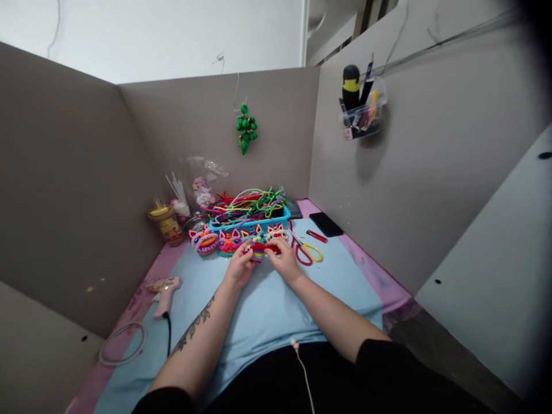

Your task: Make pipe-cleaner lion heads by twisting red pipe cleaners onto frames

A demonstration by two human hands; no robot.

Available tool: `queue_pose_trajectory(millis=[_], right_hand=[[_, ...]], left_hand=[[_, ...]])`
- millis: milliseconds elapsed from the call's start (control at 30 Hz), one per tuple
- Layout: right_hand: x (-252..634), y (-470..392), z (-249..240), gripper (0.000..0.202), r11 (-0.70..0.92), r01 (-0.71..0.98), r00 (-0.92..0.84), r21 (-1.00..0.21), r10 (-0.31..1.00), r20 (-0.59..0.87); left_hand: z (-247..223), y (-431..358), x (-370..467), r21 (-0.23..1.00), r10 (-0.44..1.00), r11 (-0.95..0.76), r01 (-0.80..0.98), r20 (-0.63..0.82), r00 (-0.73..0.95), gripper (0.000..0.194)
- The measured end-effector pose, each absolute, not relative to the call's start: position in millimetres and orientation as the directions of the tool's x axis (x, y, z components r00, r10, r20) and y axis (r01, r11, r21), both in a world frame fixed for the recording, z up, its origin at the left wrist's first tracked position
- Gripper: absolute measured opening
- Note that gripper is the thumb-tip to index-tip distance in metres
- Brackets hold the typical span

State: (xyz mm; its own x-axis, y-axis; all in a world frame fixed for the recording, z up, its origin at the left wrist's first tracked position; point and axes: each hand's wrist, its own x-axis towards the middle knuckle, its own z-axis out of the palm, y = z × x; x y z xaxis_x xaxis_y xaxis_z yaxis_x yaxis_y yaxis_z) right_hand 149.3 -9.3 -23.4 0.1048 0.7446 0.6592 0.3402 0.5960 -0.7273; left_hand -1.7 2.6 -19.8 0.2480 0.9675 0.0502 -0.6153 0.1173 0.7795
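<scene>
Between my two hands is a small fuzzy craft piece of purple, yellow and red chenille stems. My left hand pinches it from the left side. The fingers of my right hand are closed on a red chenille strip at its right end. Just beyond them stand several finished-looking chenille animal heads with ears, among them a purple and orange one, a pink one and a cream one. My fingers partly hide the held piece.
A blue basket heaped with colourful chenille stems stands behind. Scissors, a red cutter and a black phone lie right. At left are a pink glue gun, its cable, and a cup. Grey partitions enclose the table.
</scene>
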Motion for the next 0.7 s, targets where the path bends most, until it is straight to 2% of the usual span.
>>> queue_pose_trajectory(millis=[300, 700], right_hand=[[150.5, -8.5, -27.9, 0.014, 0.680, 0.390, -0.055, -0.621, 0.690, 0.722], [152.6, -6.6, -27.2, 0.015, 0.752, 0.392, -0.141, -0.529, 0.618, 0.774]], left_hand=[[-19.6, 3.0, -4.1, 0.736, 0.964, 0.151, -0.660, 0.040, 0.264, 0.053], [-19.3, 1.4, -3.2, 0.719, 0.951, 0.191, -0.669, 0.033, 0.308, 0.039]])
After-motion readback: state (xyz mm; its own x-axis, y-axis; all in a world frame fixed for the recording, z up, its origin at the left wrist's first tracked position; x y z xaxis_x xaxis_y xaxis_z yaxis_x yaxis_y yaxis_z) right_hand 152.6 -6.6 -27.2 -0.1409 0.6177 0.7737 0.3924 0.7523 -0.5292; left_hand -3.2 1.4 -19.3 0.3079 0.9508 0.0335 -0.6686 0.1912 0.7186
